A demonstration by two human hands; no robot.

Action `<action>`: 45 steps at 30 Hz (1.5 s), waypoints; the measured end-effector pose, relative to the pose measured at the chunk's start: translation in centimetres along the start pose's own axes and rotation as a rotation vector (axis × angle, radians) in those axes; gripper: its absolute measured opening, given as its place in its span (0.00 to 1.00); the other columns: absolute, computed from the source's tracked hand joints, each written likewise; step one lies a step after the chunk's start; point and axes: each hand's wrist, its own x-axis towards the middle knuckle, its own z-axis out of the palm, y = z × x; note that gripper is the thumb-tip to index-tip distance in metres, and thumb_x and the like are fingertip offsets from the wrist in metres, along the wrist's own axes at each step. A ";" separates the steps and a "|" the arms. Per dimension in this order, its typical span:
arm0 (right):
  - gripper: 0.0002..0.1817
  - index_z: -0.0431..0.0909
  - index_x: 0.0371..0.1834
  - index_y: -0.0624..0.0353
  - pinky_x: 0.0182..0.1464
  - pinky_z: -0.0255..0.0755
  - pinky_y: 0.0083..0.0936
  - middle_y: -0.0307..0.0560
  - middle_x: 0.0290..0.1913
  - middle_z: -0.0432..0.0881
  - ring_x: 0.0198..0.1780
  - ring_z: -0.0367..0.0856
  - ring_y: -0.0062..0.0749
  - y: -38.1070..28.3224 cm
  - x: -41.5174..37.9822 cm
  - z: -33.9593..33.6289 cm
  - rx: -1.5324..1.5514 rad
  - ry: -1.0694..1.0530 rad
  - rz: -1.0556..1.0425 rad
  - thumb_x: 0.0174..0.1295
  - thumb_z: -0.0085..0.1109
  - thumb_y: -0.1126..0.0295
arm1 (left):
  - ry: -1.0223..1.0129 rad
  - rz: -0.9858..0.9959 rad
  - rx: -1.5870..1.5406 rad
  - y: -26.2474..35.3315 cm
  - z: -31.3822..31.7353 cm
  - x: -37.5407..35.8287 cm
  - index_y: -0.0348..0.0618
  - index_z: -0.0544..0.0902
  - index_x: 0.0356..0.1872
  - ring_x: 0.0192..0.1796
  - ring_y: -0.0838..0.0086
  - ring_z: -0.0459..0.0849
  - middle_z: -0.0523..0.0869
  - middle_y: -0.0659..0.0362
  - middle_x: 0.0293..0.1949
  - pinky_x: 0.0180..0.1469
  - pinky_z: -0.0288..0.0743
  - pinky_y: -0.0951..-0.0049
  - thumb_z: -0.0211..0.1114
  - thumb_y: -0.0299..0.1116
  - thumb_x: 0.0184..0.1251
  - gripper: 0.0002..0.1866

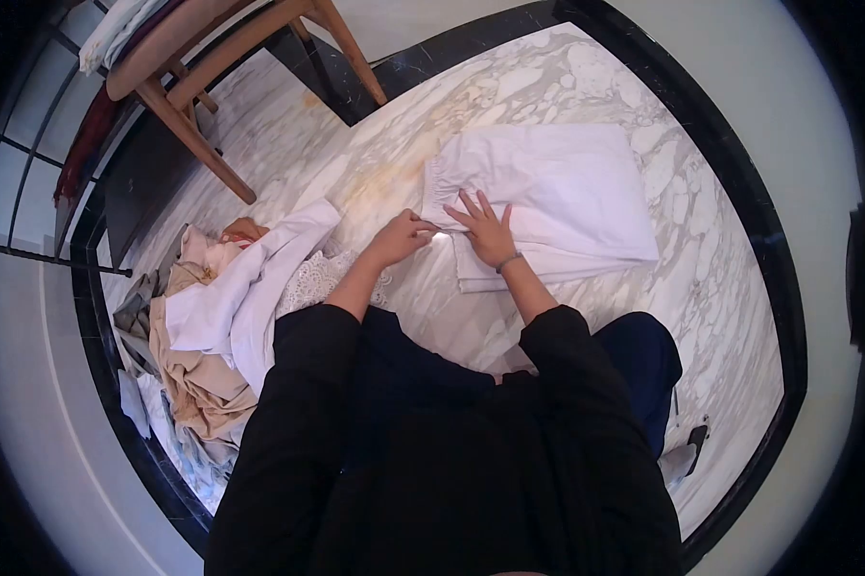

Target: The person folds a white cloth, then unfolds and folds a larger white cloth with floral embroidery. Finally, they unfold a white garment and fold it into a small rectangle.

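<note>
A pair of white trousers [571,187] with a gathered elastic waistband lies folded on the marble floor in front of me. My right hand [490,233] rests on the cloth near the waistband, palm down with its fingers spread. At the waistband's near left corner, my left hand [403,238] has its fingertips pinched together on the edge of the fabric. A bright spot of light shows just by those fingertips. The layers of the fold show along the near edge, below my right hand.
To my left lies a loose heap of clothes, with a white garment [226,298], a tan garment [197,384] and white lace [319,278]. A wooden chair [197,144] with folded cloth on its seat stands at the upper left. Dark borders and walls edge the marble floor [586,72].
</note>
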 end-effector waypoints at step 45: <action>0.24 0.66 0.68 0.62 0.70 0.59 0.26 0.46 0.67 0.70 0.68 0.67 0.30 26.5 -8.4 -24.5 0.970 0.926 0.276 0.74 0.47 0.61 | 0.444 -0.481 -0.047 -2.0 -2.5 2.5 0.51 0.79 0.60 0.55 0.57 0.81 0.81 0.53 0.52 0.56 0.75 0.53 0.63 0.35 0.59 0.24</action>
